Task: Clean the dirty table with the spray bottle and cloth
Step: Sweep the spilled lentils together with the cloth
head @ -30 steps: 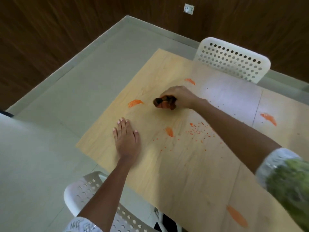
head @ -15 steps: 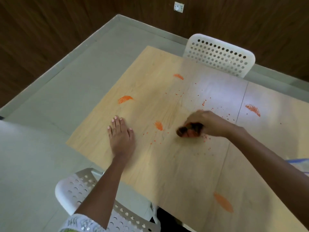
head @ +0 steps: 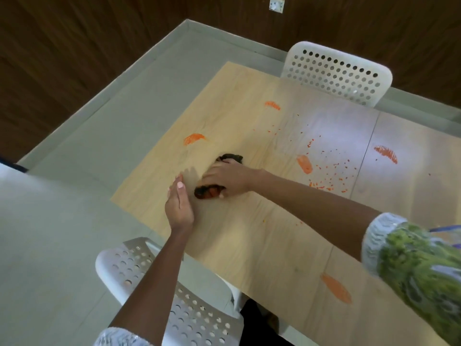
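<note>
Two white perforated chairs stand at the wooden table (head: pixel 249 245): one chair (head: pixel 336 73) at the far edge, one chair (head: pixel 159 290) at the near corner, partly under the left forearm; orange smears (head: pixel 304 164) and small orange crumbs lie on the tabletop; no container is visible. The right hand (head: pixel 224 179) grips a dark, orange-stained cloth (head: pixel 208 192), fingers curled over it, on the table near its left edge; the left hand (head: pixel 178 206) is just beside the cloth, fingers straight, on its edge. Half a second ago the cloth was more to the right, and the left hand lay flat.
</note>
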